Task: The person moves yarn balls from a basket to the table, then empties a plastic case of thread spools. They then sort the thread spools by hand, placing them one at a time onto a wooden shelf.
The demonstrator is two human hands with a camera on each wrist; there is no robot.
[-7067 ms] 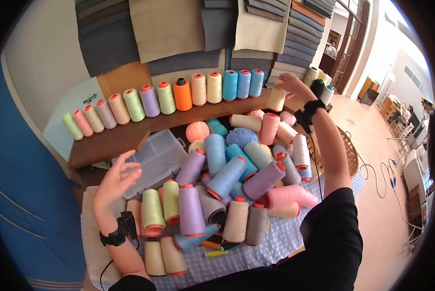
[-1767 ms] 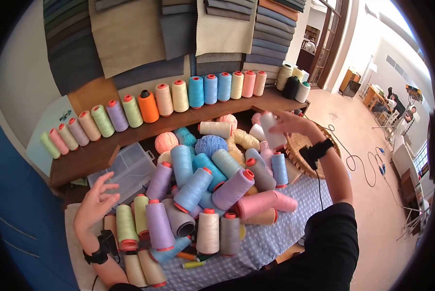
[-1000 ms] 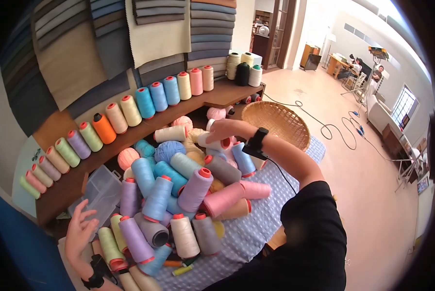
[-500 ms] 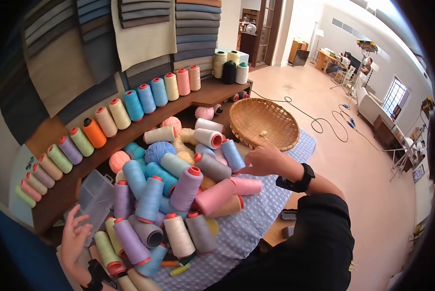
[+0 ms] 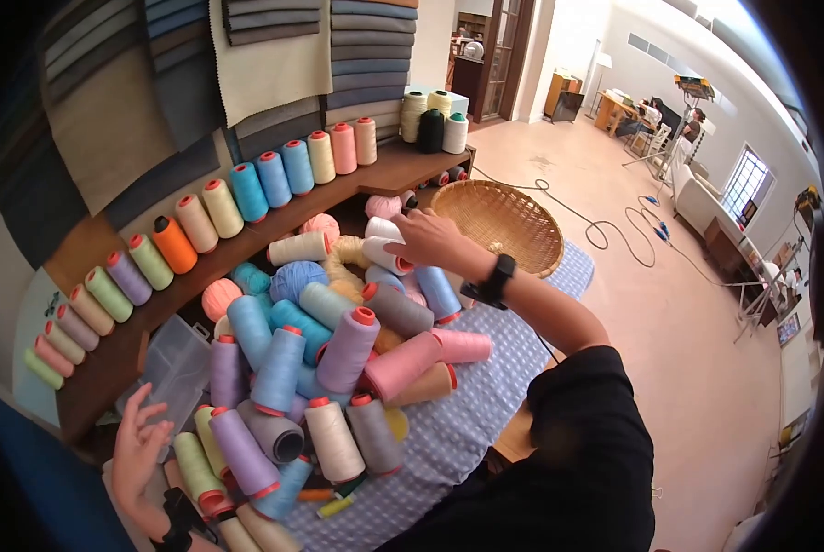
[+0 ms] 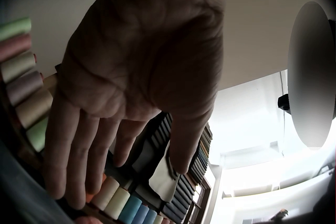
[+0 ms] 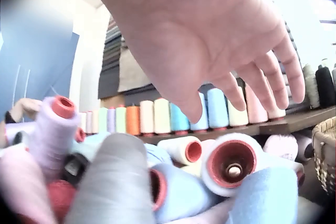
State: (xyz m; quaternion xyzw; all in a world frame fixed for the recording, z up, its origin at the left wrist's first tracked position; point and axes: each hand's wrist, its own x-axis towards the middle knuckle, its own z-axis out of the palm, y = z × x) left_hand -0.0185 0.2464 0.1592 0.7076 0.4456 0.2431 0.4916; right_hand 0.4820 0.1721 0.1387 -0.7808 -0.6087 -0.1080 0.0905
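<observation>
My right hand (image 5: 438, 244) hovers over the back of a heap of thread cones, beside two white cones (image 5: 377, 251). In the right wrist view its fingers hang extended and spread, nothing between them, above a white cone with a red core (image 7: 211, 153). A light blue cone (image 5: 438, 294) lies just below that hand. My left hand (image 5: 139, 451) is raised at the near left, beside a clear plastic box (image 5: 175, 363); in the left wrist view its palm (image 6: 142, 66) and loosely extended fingers hold nothing. Purple (image 5: 245, 451), green (image 5: 197, 467) and cream cones (image 5: 333, 440) lie near it.
Upright cones, such as an orange one (image 5: 175, 247), line a wooden shelf (image 5: 274, 225) behind the heap. A wicker basket (image 5: 532, 216) stands at the right on a checked cloth (image 5: 486, 386). Yarn balls (image 5: 299, 279) sit among the cones. Fabric samples (image 5: 269, 64) hang behind.
The shelf row has gained cones at its right end. The right hand has laid a white cone on the heap, moved right beside the blue cone, then back over the white ones. The view has turned right.
</observation>
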